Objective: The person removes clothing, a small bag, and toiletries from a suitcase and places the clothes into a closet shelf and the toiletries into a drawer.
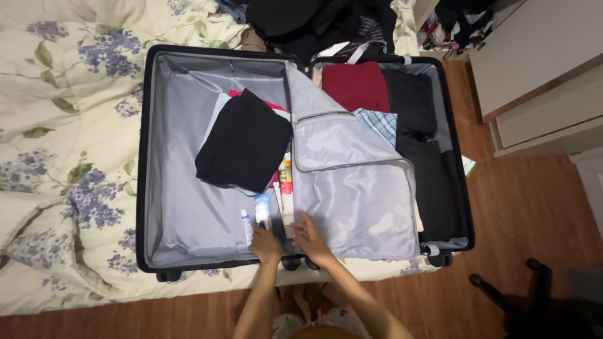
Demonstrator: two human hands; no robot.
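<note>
Suitcase: black hard-shell suitcase lies fully open on the bed, grey lining in both halves, wheels at the near edge.
Left hand: left hand rests at the near end of the centre hinge, just below a small white-and-blue bottle; knuckles up, fingers curled down over something dark. Whether they pinch it, cannot tell.
Right hand: right hand lies flat on the near corner of the grey divider flap, fingers spread and touching the fabric.
Toiletries: slim white tube just left of the bottle; a red-and-white tube lies along the hinge, farther up.
Left half: black folded garment on top of light and red pieces, mid compartment.
Right half: flap is partly thrown back; dark red garment, black clothing and a blue checked cloth show behind it.
Surroundings: floral bedcover under the case; dark clothes piled past the far edge; wooden floor and pale drawers to the right.
</note>
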